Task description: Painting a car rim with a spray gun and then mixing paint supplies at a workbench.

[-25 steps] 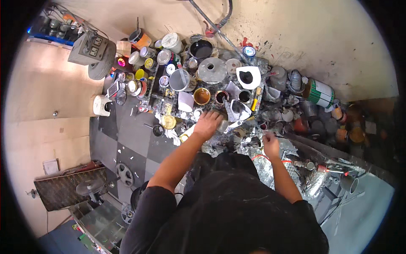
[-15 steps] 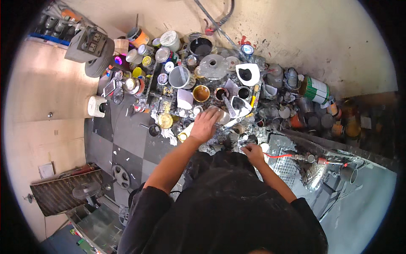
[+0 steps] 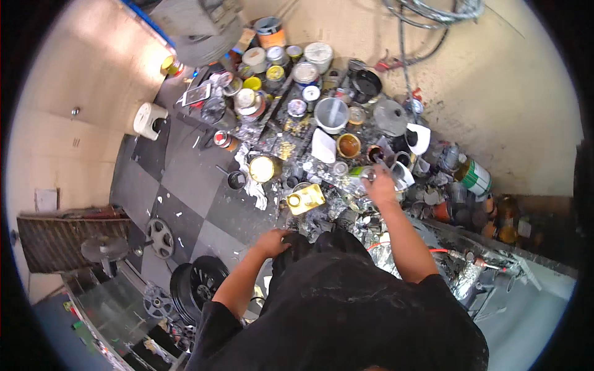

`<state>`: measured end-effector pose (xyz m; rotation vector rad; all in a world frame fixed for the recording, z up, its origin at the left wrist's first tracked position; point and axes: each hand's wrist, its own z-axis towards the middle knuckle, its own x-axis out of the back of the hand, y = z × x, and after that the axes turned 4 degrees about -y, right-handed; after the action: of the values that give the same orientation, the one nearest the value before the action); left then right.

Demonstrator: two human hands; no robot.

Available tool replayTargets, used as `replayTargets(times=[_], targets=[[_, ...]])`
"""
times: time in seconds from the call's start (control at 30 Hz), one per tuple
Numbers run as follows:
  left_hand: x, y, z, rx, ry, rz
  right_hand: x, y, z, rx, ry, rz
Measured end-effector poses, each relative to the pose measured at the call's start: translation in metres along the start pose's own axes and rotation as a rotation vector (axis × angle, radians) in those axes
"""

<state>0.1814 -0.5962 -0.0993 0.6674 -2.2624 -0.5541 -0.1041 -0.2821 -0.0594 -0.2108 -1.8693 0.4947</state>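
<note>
My right hand (image 3: 382, 187) reaches over the cluttered bench with fingers closed round a small green-labelled container (image 3: 359, 172), whose exact kind I cannot make out. Just beyond that hand stand a small cup of dark liquid (image 3: 375, 154) and a cup of amber liquid (image 3: 348, 146). White folded paper (image 3: 402, 176) lies close by on its right. My left hand (image 3: 272, 243) is lowered beside my dark trousers, fingers loosely apart and holding nothing visible. Between my hands, toward the bench, sits a yellow jug-like container (image 3: 306, 199) with a round cap.
A clear mixing bucket (image 3: 331, 115) and several lidded paint tins stand further back. An open can with pale yellow contents (image 3: 264, 168) is near the left bench edge. A white stool (image 3: 150, 120) and wheel rims (image 3: 207, 278) stand on the left. A red hose (image 3: 436, 250) runs at right.
My left hand has withdrawn from the bench to my side. My right hand has moved up and forward onto the green-labelled container. The view has shifted, with the bench now further right.
</note>
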Motion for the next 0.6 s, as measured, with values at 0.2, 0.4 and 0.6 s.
replayTargets(times=[0.2,0.4,0.6], targets=[[-0.007,-0.077,-0.026,0.048,0.118,-0.191,-0.011,-0.018,-0.001,-0.054,-0.042,-0.252],[0.009,-0.122,-0.028,0.036,0.142,-0.211,-0.018,-0.038,-0.010,-0.091,-0.056,-0.349],[0.066,-0.091,-0.032,-0.030,0.107,-0.235,-0.039,-0.063,-0.042,0.144,0.373,-0.093]])
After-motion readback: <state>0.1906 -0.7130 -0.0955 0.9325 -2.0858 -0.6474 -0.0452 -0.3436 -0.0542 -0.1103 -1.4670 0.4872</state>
